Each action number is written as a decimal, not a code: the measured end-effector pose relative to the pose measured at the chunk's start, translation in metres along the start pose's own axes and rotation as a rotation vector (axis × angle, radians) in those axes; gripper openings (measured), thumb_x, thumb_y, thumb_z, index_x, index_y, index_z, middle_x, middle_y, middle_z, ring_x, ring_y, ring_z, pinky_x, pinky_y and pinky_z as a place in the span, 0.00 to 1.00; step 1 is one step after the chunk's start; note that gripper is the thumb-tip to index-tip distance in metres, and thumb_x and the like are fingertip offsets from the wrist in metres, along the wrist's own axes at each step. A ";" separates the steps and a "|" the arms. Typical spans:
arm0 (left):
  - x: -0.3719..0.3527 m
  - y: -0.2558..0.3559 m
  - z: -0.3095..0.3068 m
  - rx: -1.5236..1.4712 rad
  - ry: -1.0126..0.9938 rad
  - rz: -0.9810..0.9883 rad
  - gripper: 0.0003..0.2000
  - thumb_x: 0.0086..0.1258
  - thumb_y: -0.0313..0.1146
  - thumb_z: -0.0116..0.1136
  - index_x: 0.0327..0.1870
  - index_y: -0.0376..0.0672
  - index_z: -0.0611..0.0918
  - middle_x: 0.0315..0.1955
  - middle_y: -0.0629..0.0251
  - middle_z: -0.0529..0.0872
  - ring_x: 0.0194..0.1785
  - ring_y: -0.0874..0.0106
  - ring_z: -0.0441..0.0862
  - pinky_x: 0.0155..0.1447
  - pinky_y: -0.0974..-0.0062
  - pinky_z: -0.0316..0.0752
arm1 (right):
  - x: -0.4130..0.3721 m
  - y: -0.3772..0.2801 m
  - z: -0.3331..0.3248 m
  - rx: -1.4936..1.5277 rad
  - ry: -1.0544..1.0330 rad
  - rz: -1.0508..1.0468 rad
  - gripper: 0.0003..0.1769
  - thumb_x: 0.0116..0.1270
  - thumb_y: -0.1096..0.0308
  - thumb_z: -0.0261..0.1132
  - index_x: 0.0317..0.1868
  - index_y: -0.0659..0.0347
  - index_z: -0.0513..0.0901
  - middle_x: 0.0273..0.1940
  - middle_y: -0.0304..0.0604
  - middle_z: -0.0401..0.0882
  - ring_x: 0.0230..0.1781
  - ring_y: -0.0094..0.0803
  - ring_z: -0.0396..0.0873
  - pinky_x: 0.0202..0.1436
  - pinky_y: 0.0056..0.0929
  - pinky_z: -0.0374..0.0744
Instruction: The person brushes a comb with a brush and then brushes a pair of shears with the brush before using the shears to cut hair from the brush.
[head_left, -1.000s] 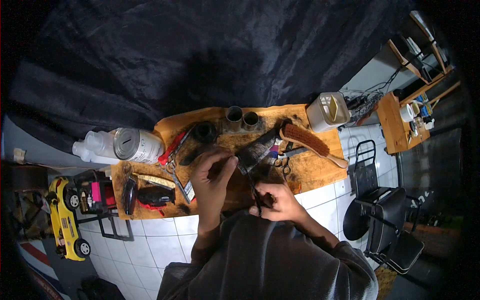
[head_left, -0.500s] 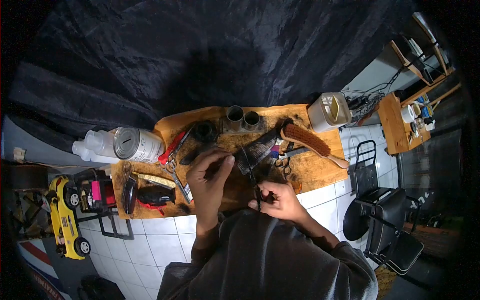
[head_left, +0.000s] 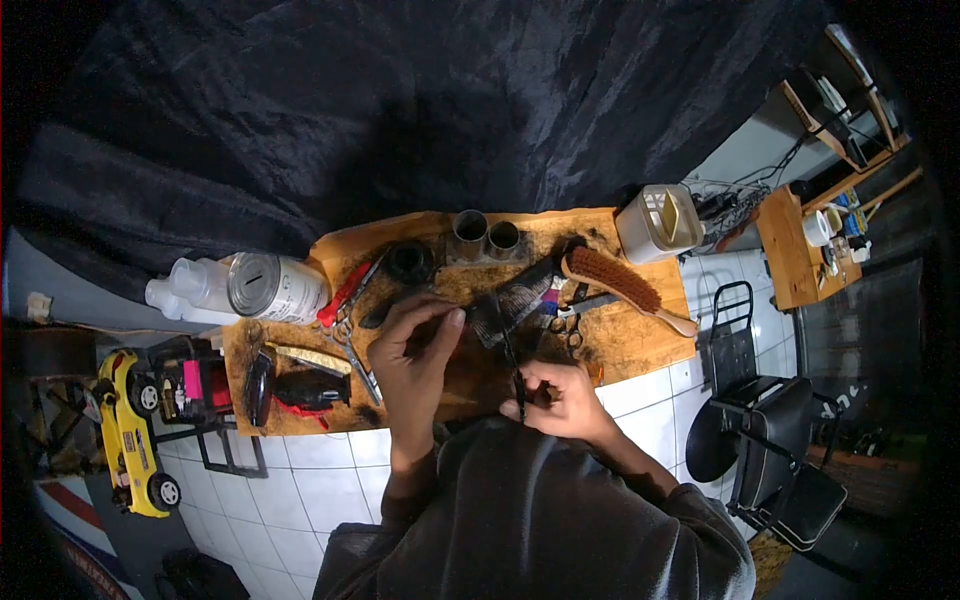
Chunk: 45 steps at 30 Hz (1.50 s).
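My left hand is raised over the table, thumb and forefinger pinched together; what they hold, if anything, I cannot make out. My right hand is closed around a slim dark pair of scissors, its blades pointing up and away from me. Just beyond the blades lies a dark, fine-lined piece, like a wide comb. To the right are a wooden-handled brush with brown bristles and another pair of scissors. Left of my left hand, more scissors lie beside a red-handled tool.
Dark hair clippings litter the wooden table. Along its back stand a tin can, two metal cups and a plastic tub. Black hair clippers lie front left. A black chair stands at right, a yellow toy car at left.
The scissors in my right hand have turned a little more upright, their tips shifting right. My left hand has moved slightly left and stays pinched.
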<state>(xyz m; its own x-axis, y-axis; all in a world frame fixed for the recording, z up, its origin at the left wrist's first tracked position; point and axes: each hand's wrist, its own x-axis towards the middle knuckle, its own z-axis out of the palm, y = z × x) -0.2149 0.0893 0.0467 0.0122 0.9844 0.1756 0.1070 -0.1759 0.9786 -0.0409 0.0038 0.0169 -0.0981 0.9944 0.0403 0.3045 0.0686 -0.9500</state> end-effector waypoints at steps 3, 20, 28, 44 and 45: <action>0.000 -0.002 0.000 -0.001 0.007 0.023 0.05 0.62 0.21 0.67 0.38 0.34 0.85 0.40 0.65 0.83 0.41 0.79 0.80 0.43 0.84 0.75 | 0.000 -0.003 -0.003 -0.032 -0.040 -0.005 0.14 0.49 0.69 0.75 0.31 0.63 0.78 0.20 0.36 0.69 0.19 0.21 0.68 0.23 0.25 0.67; -0.001 0.000 -0.002 0.039 0.038 0.061 0.06 0.62 0.22 0.67 0.39 0.33 0.85 0.41 0.62 0.84 0.46 0.74 0.81 0.50 0.79 0.74 | -0.002 -0.003 0.002 -0.028 0.005 -0.020 0.17 0.51 0.69 0.76 0.25 0.61 0.72 0.21 0.39 0.71 0.19 0.23 0.67 0.22 0.27 0.66; -0.003 0.002 0.002 -0.033 0.026 0.042 0.06 0.63 0.22 0.66 0.39 0.34 0.84 0.42 0.61 0.84 0.49 0.71 0.80 0.54 0.75 0.73 | -0.005 0.003 -0.001 -0.128 -0.106 -0.010 0.22 0.47 0.62 0.76 0.39 0.65 0.80 0.26 0.43 0.76 0.23 0.29 0.78 0.29 0.26 0.75; -0.010 -0.001 0.010 -0.067 -0.113 0.022 0.06 0.66 0.24 0.63 0.42 0.34 0.83 0.47 0.63 0.83 0.47 0.78 0.79 0.49 0.82 0.74 | 0.001 -0.001 0.004 -0.108 0.001 -0.055 0.16 0.51 0.64 0.75 0.30 0.62 0.76 0.21 0.41 0.72 0.18 0.31 0.72 0.23 0.29 0.70; -0.010 -0.001 0.010 -0.064 -0.115 0.016 0.06 0.66 0.24 0.63 0.42 0.34 0.83 0.47 0.63 0.83 0.47 0.78 0.80 0.49 0.82 0.74 | 0.000 0.003 0.005 -0.109 0.014 -0.077 0.17 0.52 0.61 0.75 0.31 0.62 0.78 0.21 0.42 0.73 0.17 0.34 0.74 0.22 0.31 0.71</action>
<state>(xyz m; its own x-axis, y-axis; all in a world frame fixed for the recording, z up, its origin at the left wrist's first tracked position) -0.2052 0.0792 0.0433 0.1282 0.9750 0.1814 0.0427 -0.1881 0.9812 -0.0447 0.0038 0.0128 -0.1125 0.9867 0.1169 0.3974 0.1526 -0.9049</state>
